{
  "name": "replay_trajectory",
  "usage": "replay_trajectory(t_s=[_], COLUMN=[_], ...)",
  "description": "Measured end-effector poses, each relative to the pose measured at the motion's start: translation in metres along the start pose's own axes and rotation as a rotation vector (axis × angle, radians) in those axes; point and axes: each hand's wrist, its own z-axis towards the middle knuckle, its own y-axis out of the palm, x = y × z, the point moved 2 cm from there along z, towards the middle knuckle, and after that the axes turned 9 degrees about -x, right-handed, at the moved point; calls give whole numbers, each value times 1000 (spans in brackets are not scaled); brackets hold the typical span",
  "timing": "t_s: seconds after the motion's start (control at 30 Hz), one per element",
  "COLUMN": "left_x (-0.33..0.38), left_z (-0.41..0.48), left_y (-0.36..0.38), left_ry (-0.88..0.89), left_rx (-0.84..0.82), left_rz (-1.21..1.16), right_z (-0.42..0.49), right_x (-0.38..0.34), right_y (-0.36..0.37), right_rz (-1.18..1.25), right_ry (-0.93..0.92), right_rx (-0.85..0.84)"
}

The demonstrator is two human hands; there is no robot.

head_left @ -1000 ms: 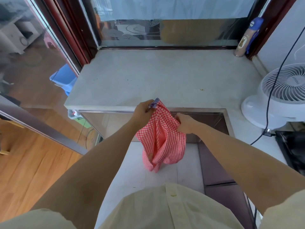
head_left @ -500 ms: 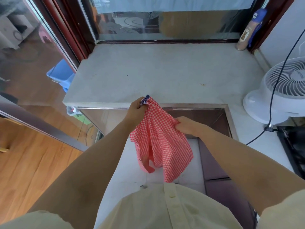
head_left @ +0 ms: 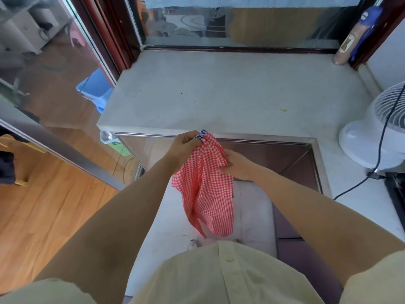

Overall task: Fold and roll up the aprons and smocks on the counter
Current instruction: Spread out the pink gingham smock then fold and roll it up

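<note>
Bottle label illegible; left hand, right hand grip apron.

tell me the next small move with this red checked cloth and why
Probably draw the hands apart to spread the red checked cloth open before it goes down on the counter. It hangs bunched in the air, the left hand pinching its top corner and the right hand gripping an edge.

A home: a pale stone counter runs to a far etched-glass sliding door, with wood flooring at left and a white desk fan at right.
</note>
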Motion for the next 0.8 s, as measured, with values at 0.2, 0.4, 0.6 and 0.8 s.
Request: replay_trajectory(t_s=[0.2, 0.4, 0.6, 0.8], left_x=[4, 15, 4, 8], left_z=[-15, -8, -11, -11], left_y=[-19, -44, -53, -91], left_ry=[150, 311, 266, 214], left_rx=[171, 529, 437, 468], left_rz=[192, 591, 618, 525], right_z=[-2, -4, 6, -4], right_x=[-10, -23, 21, 13], right_y=[-6, -31, 10, -19], right_rz=[-309, 12, -450, -144], right_ry=[41, -200, 281, 283], right_rx=[395, 644, -6, 230])
